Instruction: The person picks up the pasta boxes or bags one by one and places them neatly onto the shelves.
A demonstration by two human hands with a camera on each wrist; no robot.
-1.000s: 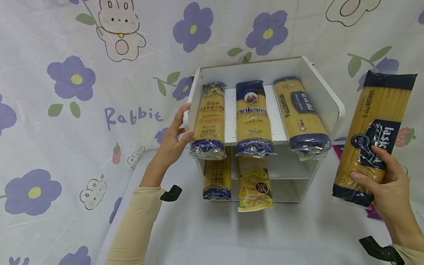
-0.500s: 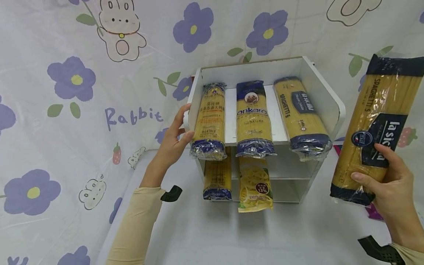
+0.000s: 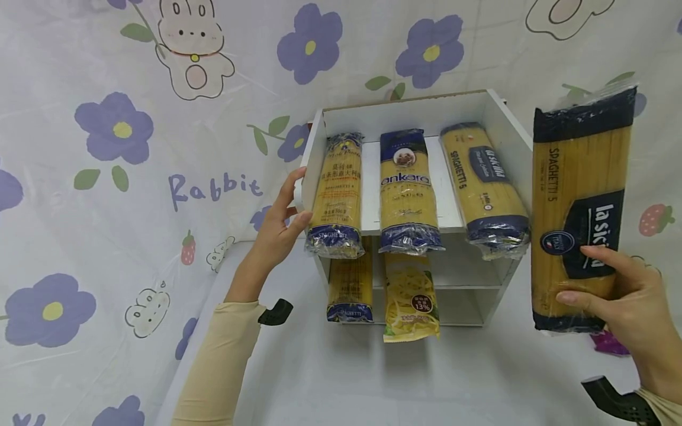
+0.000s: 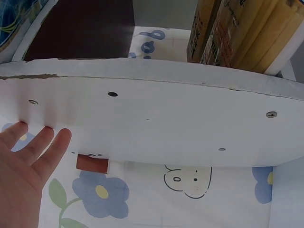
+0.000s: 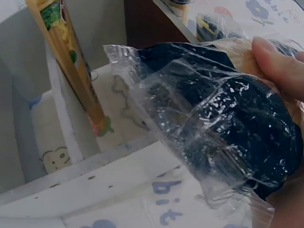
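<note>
My right hand [image 3: 634,299] grips a pack of La Sicilia-style spaghetti [image 3: 583,171], thumb and a finger across its front, to the right of a white shelf rack [image 3: 412,103]. The pack stands nearly upright and covers part of the rack's right side. In the right wrist view the crinkled dark end of the pack [image 5: 228,114] is close to the camera. My left hand [image 3: 274,234] touches the rack's left side; in the left wrist view its straight, spread fingers [image 4: 59,147] rest against the white side panel [image 4: 156,114].
On the top shelf lie three spaghetti packs: left [image 3: 341,189], middle ankara [image 3: 407,189] and right [image 3: 485,183]. Below them are another spaghetti pack [image 3: 350,284] and a yellow noodle packet [image 3: 410,302]. A purple packet [image 3: 610,343] lies on the table at right. A patterned cloth [image 3: 213,142] hangs behind.
The right hand's spaghetti pack first came closer and rose, then swung left toward the rack and turned more upright. The left hand and the packs on the rack have not moved.
</note>
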